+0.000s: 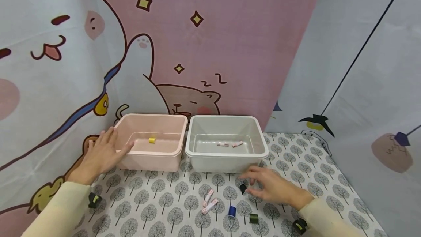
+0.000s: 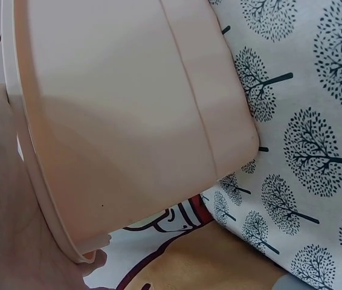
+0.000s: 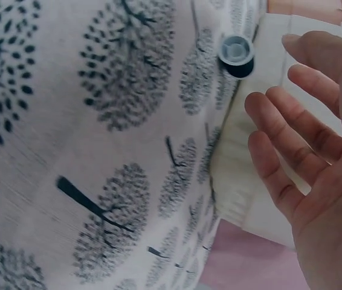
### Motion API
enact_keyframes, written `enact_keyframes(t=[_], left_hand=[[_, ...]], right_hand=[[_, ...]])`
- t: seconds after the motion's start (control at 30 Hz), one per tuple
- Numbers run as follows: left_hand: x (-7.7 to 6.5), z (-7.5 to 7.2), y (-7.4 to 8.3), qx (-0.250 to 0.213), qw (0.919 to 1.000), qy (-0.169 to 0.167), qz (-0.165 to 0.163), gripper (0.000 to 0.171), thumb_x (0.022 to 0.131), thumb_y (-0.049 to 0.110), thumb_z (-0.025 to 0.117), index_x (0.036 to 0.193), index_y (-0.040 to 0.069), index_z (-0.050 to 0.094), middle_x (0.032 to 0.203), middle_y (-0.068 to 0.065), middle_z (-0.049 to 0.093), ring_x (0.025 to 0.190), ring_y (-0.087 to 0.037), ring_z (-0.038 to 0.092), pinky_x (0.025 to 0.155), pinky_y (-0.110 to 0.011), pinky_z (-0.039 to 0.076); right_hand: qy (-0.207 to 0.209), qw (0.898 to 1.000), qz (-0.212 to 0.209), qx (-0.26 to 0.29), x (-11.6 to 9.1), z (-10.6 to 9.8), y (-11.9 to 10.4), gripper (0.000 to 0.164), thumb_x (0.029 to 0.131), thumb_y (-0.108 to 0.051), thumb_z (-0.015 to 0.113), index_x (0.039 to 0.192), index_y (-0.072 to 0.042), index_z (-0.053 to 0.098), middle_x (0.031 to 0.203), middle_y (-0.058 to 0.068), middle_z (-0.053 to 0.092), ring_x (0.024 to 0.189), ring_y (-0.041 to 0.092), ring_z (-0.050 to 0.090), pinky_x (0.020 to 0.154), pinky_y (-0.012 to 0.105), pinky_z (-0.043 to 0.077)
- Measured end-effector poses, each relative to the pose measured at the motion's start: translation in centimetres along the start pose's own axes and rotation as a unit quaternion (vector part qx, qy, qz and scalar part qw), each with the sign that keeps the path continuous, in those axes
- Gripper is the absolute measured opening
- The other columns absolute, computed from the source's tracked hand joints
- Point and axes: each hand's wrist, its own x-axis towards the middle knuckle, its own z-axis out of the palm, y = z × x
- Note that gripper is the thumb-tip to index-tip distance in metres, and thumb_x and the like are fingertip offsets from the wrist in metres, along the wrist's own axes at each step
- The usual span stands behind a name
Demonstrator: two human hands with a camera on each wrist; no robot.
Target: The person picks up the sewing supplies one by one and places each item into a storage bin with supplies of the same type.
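My left hand [image 1: 102,153] rests on the left rim of the pink bin [image 1: 149,162], its fingers fairly straight and the thumb over the front corner. The left wrist view shows the palm along the rim of the bin [image 2: 116,121]. Just in front of the grey bin [image 1: 227,164], my right hand [image 1: 273,185] reaches toward a small black thread spool [image 1: 243,188]. In the right wrist view this spool [image 3: 236,57] stands apart from the loosely spread fingers [image 3: 280,127]. A yellow spool [image 1: 152,140] lies in the pink bin.
Nearer me on the tree-print cloth lie a blue spool [image 1: 231,211], a dark green spool [image 1: 253,218] and two small white-and-pink strips [image 1: 209,206]. Two similar strips [image 1: 237,144] lie in the grey bin. A printed curtain [image 1: 230,46] hangs behind the bins.
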Motion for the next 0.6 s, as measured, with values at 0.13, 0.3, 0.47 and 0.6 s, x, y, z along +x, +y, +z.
enact_keyframes(t=[0.13, 0.3, 0.47, 0.6], left_hand=[[0.0, 0.0, 0.0, 0.007, 1.0, 0.002, 0.002, 0.116, 0.116, 0.082, 0.033, 0.181, -0.012, 0.013, 0.189, -0.041, 0.007, 0.172, -0.075, 0.009, 0.133, -0.095, 0.004], [0.0, -0.1, 0.2, 0.016, 0.9998, 0.005, 0.004, 0.116, 0.116, 0.081, 0.034, 0.181, -0.013, 0.014, 0.188, -0.043, 0.01, 0.171, -0.075, 0.011, 0.133, -0.096, 0.008], [0.0, 0.0, 0.2, 0.02, 0.9997, 0.01, 0.005, 0.116, 0.116, 0.08, 0.035, 0.18, -0.014, 0.016, 0.188, -0.044, 0.011, 0.171, -0.076, 0.013, 0.132, -0.096, 0.01], [0.0, 0.2, 0.0, 0.021, 0.9997, 0.014, 0.005, 0.115, 0.116, 0.08, 0.036, 0.18, -0.014, 0.016, 0.188, -0.044, 0.012, 0.17, -0.076, 0.014, 0.132, -0.096, 0.011]], right_hand=[[-0.014, 1.0, 0.011, 0.002, 0.0, 0.6, 0.3, 0.045, 0.104, -0.028, 0.09, 0.147, -0.019, 0.08, 0.131, 0.0, 0.078, 0.1, 0.003, 0.072, 0.079, 0.025, 0.063], [-0.012, 1.0, 0.005, 0.002, -0.1, 1.2, 0.7, 0.044, 0.104, -0.028, 0.09, 0.146, -0.019, 0.08, 0.13, 0.0, 0.079, 0.098, 0.001, 0.071, 0.079, 0.025, 0.064], [-0.01, 1.0, 0.005, -0.003, 0.0, 1.5, 1.0, 0.042, 0.104, -0.029, 0.09, 0.144, -0.019, 0.081, 0.132, -0.002, 0.078, 0.098, 0.0, 0.07, 0.082, 0.027, 0.066], [-0.015, 1.0, 0.003, -0.009, 0.2, 1.6, 1.0, 0.043, 0.103, -0.029, 0.091, 0.144, -0.02, 0.081, 0.134, -0.001, 0.079, 0.097, -0.002, 0.07, 0.084, 0.027, 0.067]])
